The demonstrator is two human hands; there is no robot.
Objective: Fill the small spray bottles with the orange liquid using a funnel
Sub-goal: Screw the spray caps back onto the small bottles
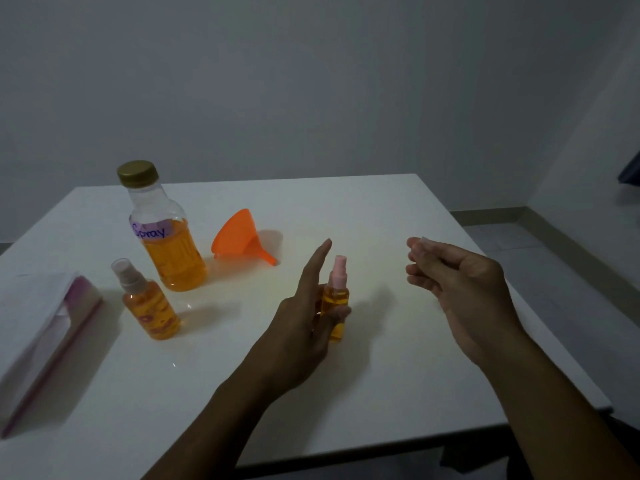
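Nearest to us, our left hand (304,317) has its grip pinched on a small spray bottle (335,303) with a pink pump, full of orange liquid. Our right hand (460,282) hovers just beside it, its grip loosely curled on something small and clear, too blurred to tell. On the white worktop (381,209), farther left, stand a second spray bottle (149,306) and the big bottle (166,233); the orange funnel (239,237) lies beside it.

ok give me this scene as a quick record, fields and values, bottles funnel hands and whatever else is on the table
large bottle: upright, gold cap on, labelled "Spray", about half full of orange liquid
funnel: orange, on its side right of the large bottle, not in use
round spray bottle: upright, clear overcap on, full of orange liquid
slim spray bottle: pink sprayer on, orange liquid inside
left hand: holds the slim spray bottle
right hand: fingers curled round something small and clear
pouch: flat at the left of the table
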